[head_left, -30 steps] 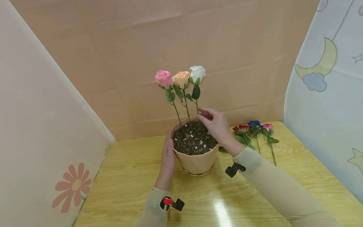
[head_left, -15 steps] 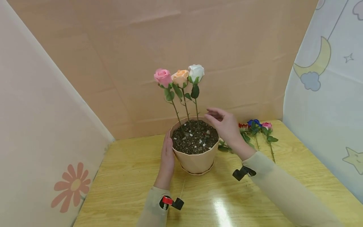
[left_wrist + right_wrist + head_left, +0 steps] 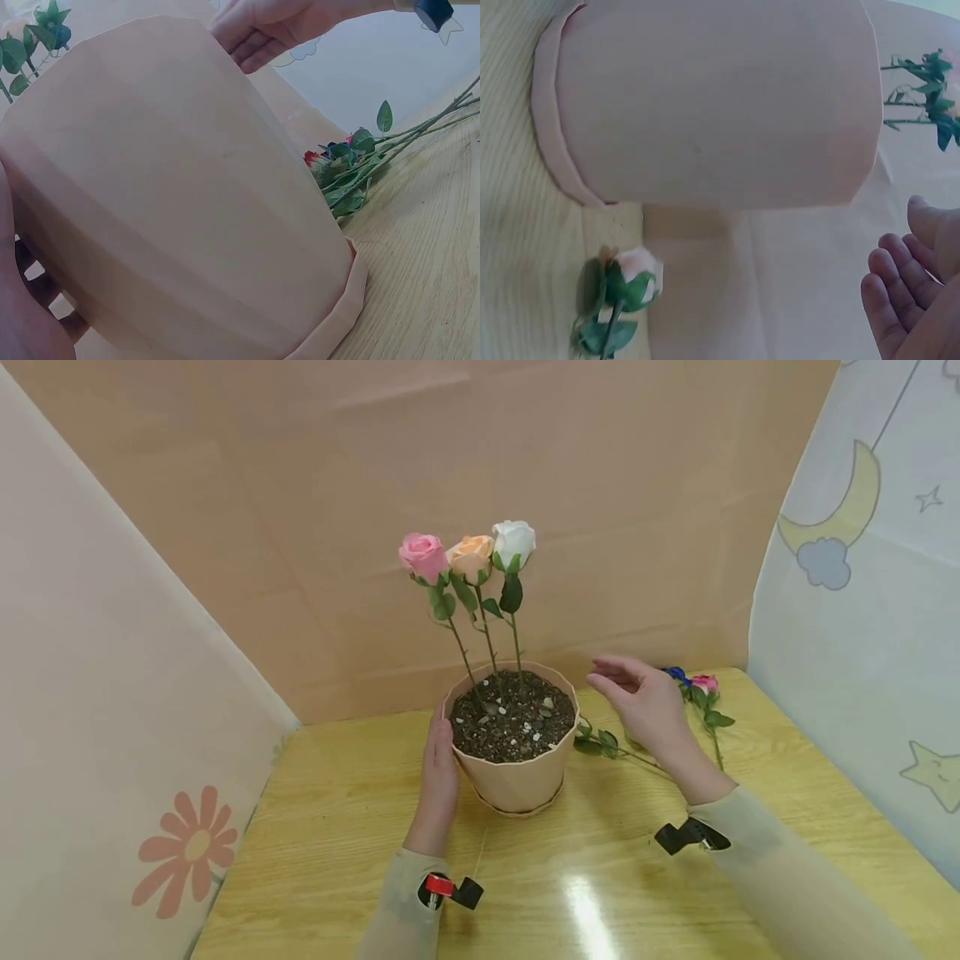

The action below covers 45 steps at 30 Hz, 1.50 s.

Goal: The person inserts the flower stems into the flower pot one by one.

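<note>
Three standing roses [image 3: 472, 558]; spread left hand [image 3: 438, 781] is steadying pot [image 3: 517, 785]; slack, empty right hand [image 3: 651, 708], seemingly between plantings, is needing loose rose [image 3: 636, 276].

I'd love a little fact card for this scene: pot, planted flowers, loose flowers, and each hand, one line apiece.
Pot: peach-toned, filled with dark soil, on a saucer
Planted flowers: pink rose, peach rose, white rose
Loose flowers on table: blue flower, bright pink flower, red flower, pale rose
Left hand: rests against the pot's side
Right hand: holds nothing, apart from the pot, above the loose stems
</note>
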### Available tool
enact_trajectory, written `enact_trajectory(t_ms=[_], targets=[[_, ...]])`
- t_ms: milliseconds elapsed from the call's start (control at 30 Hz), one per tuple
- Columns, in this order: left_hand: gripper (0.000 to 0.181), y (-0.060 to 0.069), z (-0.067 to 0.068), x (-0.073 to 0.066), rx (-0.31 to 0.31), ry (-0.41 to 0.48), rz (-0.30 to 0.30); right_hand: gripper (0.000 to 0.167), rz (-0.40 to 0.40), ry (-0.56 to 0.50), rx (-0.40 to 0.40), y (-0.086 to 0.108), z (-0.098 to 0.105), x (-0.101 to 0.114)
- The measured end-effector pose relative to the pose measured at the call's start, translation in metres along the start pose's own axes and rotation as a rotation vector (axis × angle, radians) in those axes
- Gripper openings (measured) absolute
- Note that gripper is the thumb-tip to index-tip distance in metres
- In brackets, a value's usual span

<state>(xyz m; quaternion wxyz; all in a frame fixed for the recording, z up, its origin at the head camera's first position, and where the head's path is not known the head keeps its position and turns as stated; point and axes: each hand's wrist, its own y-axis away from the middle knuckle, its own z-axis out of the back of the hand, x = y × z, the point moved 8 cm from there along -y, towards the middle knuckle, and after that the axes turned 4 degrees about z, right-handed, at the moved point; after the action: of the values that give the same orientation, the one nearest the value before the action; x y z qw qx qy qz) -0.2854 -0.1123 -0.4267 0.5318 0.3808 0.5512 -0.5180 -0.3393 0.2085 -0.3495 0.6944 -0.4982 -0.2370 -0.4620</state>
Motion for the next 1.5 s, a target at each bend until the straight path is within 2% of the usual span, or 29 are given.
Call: enact_trajectory(t_ms=[167,433,800,1033,1233,1500], targets=[[0.062,-0.002,0.002,0.001,-0.004,0.013,0.004,0.039,-0.020,0.015,0.023,0.010,0.012,-0.017],[0.058,-0.004,0.000,-0.001,0.014,0.005,-0.025,0.044,-0.117,0.046,0.095,0.028,0.030,-0.043],[0.062,-0.003,-0.001,0.004,0.018,0.030,0.017,0.055,-0.187,0.137,0.125,0.044,0.052,-0.087],[0.065,-0.002,0.000,0.005,0.009,0.014,0.045,0.062,-0.253,0.170,0.139,0.057,0.063,-0.112],[0.069,-0.001,0.000,0.001,0.006,0.019,0.026,0.061,-0.274,0.184,0.163,0.066,0.066,-0.126],[0.069,-0.002,0.000,0.001,0.002,0.030,0.005,0.057,-0.290,0.201,0.224,0.077,0.061,-0.148]])
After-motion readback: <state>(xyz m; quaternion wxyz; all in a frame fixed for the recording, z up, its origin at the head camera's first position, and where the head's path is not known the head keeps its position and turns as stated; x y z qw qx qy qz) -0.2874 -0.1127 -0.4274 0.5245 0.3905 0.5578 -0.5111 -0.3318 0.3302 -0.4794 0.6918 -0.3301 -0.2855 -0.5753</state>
